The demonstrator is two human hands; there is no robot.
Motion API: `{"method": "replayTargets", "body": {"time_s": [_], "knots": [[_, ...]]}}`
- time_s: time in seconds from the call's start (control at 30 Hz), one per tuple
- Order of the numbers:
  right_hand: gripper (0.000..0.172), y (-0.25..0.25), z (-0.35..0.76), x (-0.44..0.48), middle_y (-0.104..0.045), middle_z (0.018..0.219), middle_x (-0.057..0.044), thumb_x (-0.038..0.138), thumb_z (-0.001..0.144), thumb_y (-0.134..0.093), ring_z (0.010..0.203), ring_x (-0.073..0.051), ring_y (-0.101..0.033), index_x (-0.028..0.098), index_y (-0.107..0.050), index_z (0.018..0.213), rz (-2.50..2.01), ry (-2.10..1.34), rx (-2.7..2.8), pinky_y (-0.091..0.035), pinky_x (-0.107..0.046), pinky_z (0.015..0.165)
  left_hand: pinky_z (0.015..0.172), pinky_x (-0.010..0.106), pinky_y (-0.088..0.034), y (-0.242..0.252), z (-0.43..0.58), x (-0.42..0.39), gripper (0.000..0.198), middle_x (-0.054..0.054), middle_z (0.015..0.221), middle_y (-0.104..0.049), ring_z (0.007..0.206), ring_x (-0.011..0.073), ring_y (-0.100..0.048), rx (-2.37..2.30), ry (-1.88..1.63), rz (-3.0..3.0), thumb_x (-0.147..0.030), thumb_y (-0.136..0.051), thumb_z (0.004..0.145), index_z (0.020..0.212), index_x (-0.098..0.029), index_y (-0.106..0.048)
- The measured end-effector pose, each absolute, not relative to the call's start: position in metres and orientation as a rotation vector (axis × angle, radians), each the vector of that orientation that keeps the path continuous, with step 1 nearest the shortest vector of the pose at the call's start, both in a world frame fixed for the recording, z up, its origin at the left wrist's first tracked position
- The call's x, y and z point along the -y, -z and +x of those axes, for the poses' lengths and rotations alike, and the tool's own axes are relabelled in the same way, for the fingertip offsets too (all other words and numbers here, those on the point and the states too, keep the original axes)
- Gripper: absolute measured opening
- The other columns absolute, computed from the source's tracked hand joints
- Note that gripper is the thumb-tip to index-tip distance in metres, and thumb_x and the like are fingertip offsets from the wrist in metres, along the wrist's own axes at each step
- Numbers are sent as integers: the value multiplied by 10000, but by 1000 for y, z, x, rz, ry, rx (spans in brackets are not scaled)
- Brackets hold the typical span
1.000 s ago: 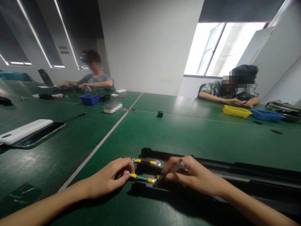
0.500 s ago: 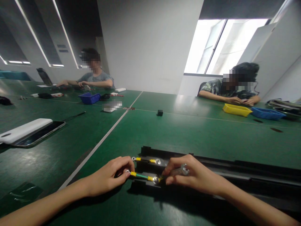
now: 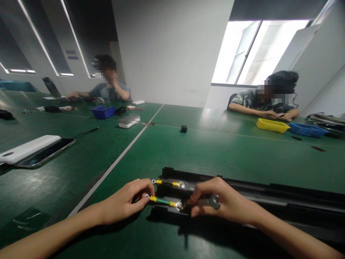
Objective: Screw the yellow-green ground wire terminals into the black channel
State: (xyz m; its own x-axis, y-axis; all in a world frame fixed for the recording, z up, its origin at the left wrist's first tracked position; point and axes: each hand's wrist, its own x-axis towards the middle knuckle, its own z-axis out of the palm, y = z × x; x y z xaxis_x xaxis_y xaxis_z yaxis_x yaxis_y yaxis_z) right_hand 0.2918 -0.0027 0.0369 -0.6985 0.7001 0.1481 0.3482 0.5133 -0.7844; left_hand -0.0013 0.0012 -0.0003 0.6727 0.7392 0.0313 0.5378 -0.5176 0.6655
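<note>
The right hand point(image 3: 225, 201) gripped a shiny metal wrench point(image 3: 215, 202), its fingers hiding the shank and the far end hard to make out. The left hand point(image 3: 132, 198) pinched one ring of the yellow-sleeved green wire point(image 3: 163, 201), whose other ring lay at a bolt on the long, black, channel-shaped rail point(image 3: 272, 196), cut off at the right edge.

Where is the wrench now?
In the head view, low, right of centre: the wrench is in the right grip, just right of the green wire.
</note>
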Motion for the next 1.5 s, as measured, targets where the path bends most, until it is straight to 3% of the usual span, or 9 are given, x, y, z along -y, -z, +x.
{"method": "replayTargets", "body": {"time_s": [0.27,0.53,0.67,1.2,1.5], "knots": [[261,-39,294,5,-666,743,-32,369,895,-594,636,-113,-573,129,-692,865,-910,-1069,2319,-440,-201,593,726,258,-410,-2,0,-1,135,14,884,-575,780,171,-520,-985,-402,2247,-212,-393,925,902,-181,-522],[334,-34,295,2,-558,706,-9,447,913,-540,521,-83,-473,127,-623,870,-1014,-1286,2117,-390,-193,481,710,261,-413,-3,1,-1,142,17,877,-578,782,177,-525,-999,-395,2244,-212,-392,921,897,-178,-527],[332,-35,294,1,-579,790,-32,450,914,-538,528,-80,-477,129,-623,929,-1025,-1337,2103,-395,-194,480,714,263,-413,-3,0,-1,139,15,874,-574,775,174,-527,-984,-405,2245,-202,-392,922,899,-175,-526],[301,-42,294,3,-527,637,12,399,926,-531,555,-95,-474,132,-668,945,-1049,-1279,2215,-377,-186,500,709,259,-410,-6,2,-1,143,20,871,-576,777,177,-518,-993,-397,2227,-218,-391,917,885,-179,-525],[287,-42,293,2,-563,672,2,384,919,-544,564,-97,-501,125,-669,924,-1000,-1243,2226,-407,-195,530,709,252,-403,-4,1,-1,139,15,861,-567,764,171,-517,-982,-404,2236,-213,-388,915,887,-179,-520]]}}
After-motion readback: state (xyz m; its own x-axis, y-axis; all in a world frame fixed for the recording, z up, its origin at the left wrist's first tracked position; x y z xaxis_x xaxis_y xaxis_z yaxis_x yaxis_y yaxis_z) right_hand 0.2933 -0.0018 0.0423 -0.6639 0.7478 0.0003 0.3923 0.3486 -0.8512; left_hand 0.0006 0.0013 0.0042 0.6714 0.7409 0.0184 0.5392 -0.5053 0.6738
